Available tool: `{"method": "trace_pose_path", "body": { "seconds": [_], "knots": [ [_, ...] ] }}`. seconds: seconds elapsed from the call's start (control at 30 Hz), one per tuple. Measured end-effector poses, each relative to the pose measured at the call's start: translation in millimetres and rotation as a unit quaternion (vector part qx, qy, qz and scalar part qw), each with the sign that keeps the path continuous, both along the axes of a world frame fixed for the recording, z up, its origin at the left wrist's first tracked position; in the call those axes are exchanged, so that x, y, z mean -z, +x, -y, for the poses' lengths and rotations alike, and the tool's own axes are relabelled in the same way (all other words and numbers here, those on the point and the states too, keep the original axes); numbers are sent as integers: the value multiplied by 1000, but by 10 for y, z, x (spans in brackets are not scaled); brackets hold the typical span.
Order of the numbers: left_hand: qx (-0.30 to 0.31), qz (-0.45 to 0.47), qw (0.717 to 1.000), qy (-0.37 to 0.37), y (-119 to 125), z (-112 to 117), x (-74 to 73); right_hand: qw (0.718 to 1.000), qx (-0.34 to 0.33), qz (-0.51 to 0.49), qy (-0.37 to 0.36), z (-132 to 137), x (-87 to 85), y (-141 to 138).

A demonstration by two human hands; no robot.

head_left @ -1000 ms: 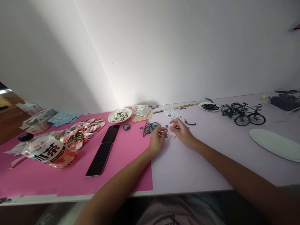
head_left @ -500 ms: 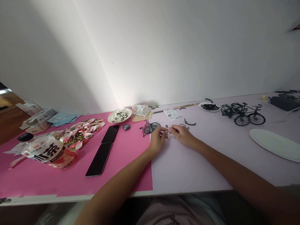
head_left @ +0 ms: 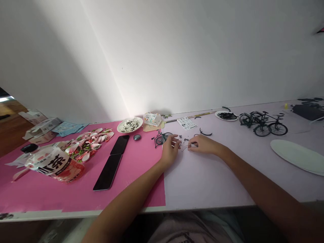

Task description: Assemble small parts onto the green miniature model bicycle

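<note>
1. Pinching a thin piece (head_left: 190, 144), the right hand (head_left: 204, 144) faces the left hand (head_left: 170, 148), curled; whether it holds something, one cannot tell.
2. A small bicycle (head_left: 159, 139) is just beside the left hand, perhaps unfinished.
3. At right, more bicycles (head_left: 262, 125) look assembled; small parts (head_left: 186, 139) lie loose on the tabletop (head_left: 202, 185).

The tabletop (head_left: 215, 182) looks smooth on my feed, its lilac half matt and its pink half faintly glossy, and the wall (head_left: 189, 54) is plain matt. The small bicycle (head_left: 160, 138) could be plastic or metal — I can't tell from here — and the thin rod (head_left: 188, 144) is too small to judge. I see clear, shiny plastic on the bottle (head_left: 54, 163), glossy black, glass-like phones (head_left: 107, 172), a smooth oval plate (head_left: 298, 157), card boxes (head_left: 42, 130), a printed paper sheet (head_left: 186, 123) and a soft cloth shirt (head_left: 192, 229).
</note>
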State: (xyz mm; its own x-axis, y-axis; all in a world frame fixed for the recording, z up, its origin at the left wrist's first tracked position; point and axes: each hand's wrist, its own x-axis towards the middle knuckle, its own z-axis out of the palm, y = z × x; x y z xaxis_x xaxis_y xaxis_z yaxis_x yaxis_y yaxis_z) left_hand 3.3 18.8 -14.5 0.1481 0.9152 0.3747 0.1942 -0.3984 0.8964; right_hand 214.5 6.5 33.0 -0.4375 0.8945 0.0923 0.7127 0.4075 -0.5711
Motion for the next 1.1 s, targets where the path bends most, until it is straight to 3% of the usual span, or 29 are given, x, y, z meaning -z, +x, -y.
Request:
{"method": "trace_pose_path", "body": {
  "seconds": [0.2,0.43,0.67,0.9,1.1],
  "knots": [
    [0,5,1000,-5,11,25,-3,999,3,-23,-23,-24,38,27],
    [3,9,1000,-14,15,30,1,999,-1,23,-31,-18,93,2],
    [5,23,999,-26,20,28,-9,997,33,51,-52,35,52,-79],
    [3,25,999,-23,12,12,1,994,25,69,-86,27,25,-61],
    [-37,13,999,16,-18,-22,0,997,35,42,-52,-2,80,-36]
  ]
}}
